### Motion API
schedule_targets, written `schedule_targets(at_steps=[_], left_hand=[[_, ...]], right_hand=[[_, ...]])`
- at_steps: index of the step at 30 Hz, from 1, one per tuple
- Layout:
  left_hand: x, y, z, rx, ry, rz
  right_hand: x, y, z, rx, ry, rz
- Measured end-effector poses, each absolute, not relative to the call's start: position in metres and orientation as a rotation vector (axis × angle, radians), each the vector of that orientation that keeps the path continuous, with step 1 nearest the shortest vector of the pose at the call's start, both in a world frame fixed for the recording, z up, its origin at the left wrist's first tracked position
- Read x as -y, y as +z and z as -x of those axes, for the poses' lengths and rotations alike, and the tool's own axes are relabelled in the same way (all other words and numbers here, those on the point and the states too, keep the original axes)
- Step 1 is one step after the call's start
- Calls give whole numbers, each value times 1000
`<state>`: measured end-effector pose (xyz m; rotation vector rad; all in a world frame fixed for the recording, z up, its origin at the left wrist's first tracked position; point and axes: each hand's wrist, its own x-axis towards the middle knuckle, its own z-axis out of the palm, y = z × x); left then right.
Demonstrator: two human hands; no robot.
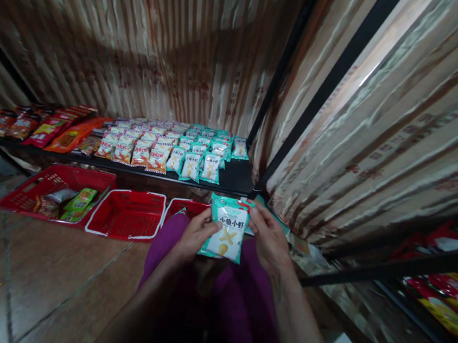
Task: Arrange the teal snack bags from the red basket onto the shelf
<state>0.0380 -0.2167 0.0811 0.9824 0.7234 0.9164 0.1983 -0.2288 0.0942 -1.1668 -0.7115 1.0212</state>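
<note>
- Teal snack packet: held upright, printed face toward the camera, in front of the black shelf and below its front edge, near the shelf's right end. It is off the shelf and touches only the hands.
- Left hand: grasps the packet's left edge, fingers curled around it.
- Right hand: grasps the packet's right edge, thumb on the front near the top corner.
- Purple-clad legs: below the packet, on the near side of the shelf.
- Rows of teal packets: lie flat on the right part of the shelf, same print as the held one.
- Red-and-white packets: rows on the shelf's middle, touching the teal rows on their left.
- Orange and red packets: on the left end of the shelf.
- Left red basket: on the floor in front of the shelf's left half, with green packets and a few others inside.
- Middle red basket: white rim, on the floor just beside the first, in front of the shelf's middle.
- Third red basket: in front of the shelf, partly hidden behind the left hand; contents cannot be told.
- Striped sheeting: hangs behind and to the right of the shelf.
- Tiled floor: brown, in front of the shelf.
</note>
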Motion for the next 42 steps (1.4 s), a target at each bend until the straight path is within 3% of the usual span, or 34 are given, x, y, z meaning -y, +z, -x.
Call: schedule_targets(at_steps=[7,14,23,34,42], left_hand=[[220,86,-29,-735,845,-1093],[220,88,-31,-737,872,-1095],[221,90,-30,-708,902,-1067],[209,101,-33,-836,1118,-1095],[201,82,-36,-1007,1310,-918]], right_hand=[[221,124,-208,1023,1122,1333],[217,112,-202,969,784,1361],[217,114,-199,1000,794,1342],[217,110,-198,1069,889,1391],[220,91,-186,825,939,1224]])
